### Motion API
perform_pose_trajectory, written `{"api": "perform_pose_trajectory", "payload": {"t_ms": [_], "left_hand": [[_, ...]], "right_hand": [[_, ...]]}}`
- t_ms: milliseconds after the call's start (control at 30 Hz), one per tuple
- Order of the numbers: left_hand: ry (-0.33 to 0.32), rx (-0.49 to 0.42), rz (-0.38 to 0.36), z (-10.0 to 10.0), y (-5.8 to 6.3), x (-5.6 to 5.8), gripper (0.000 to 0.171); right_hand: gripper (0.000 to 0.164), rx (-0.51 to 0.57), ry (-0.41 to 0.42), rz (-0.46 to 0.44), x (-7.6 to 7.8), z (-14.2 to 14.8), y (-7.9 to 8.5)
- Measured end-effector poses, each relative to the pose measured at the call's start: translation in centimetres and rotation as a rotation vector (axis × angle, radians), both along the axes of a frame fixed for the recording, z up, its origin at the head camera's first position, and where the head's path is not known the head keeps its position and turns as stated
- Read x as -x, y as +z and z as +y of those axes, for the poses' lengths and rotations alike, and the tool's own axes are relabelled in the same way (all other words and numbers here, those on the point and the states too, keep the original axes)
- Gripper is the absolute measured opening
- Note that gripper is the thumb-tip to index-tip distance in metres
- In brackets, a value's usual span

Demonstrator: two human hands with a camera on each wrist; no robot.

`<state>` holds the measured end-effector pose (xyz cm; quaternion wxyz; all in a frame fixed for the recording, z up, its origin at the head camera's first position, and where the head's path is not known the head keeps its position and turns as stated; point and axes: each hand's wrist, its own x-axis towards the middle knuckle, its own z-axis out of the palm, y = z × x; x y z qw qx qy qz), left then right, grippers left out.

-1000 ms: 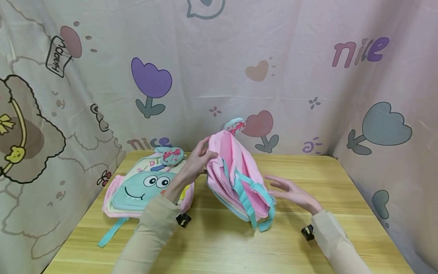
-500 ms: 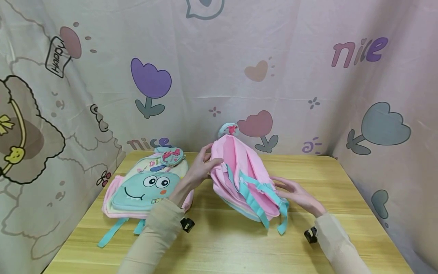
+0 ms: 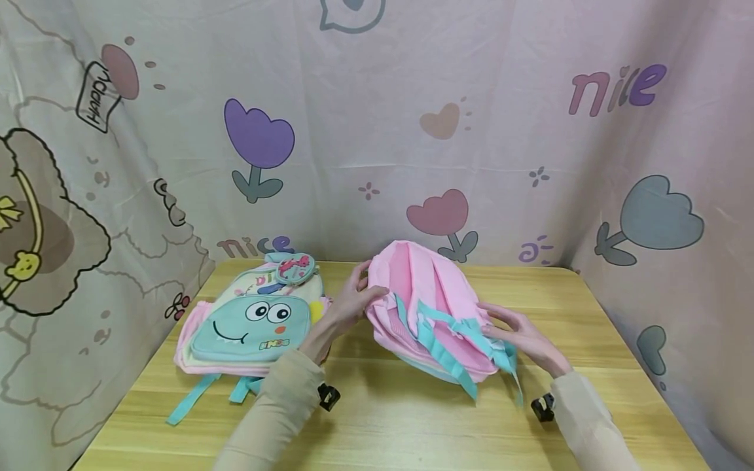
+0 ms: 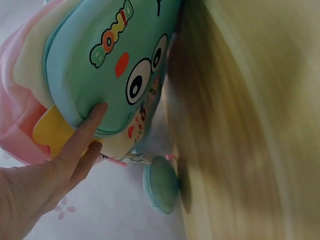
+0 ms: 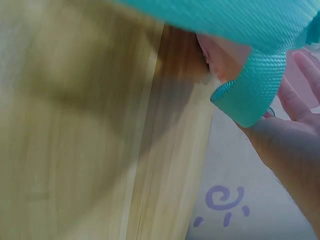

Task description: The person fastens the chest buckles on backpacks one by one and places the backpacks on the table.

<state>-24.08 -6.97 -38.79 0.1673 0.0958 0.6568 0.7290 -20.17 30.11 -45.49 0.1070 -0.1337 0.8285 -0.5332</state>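
The table (image 3: 389, 438) spread beneath both hands. Between them the pink backpack (image 3: 434, 291) tilted strap side up; left of the left hand (image 3: 351, 303), a second backpack (image 3: 253, 325) lay face up, perhaps leaving room. The left hand pinched the pink one's edge, probably controlling its tilt; the right hand (image 3: 526, 332), fingers extended, touched the opposite side, seemingly steadying it. Teal straps (image 3: 446, 361) drooped beside the right hand; a round pouch (image 4: 161, 185) hung past the left fingers.

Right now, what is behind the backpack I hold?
Behind the pink backpack, the wooden table and patterned curtain show. In the head view, it covers its round mint pouch, seen from the left wrist.
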Motion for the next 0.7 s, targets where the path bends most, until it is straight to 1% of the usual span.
{"api": "perform_pose_trajectory", "payload": {"t_ms": [133,300,467,700], "left_hand": [[-0.013,-0.027,-0.014,0.1,-0.9,0.1,0.083],[-0.007,0.003,-0.017,0.3,-2.2,0.3,0.084],[-0.026,0.02,-0.023,0.5,-3.5,0.2,0.084],[-0.057,-0.005,-0.05,0.9,-5.2,0.3,0.087]], "right_hand": [[0.06,-0.006,-0.015,0.012,-0.2,0.4,0.1],[0.06,-0.001,-0.029,0.009,-0.6,0.9,0.2],[0.058,-0.006,-0.037,0.046,-0.7,1.2,0.2],[0.051,-0.019,-0.052,0.094,-0.9,1.3,0.1]]}}
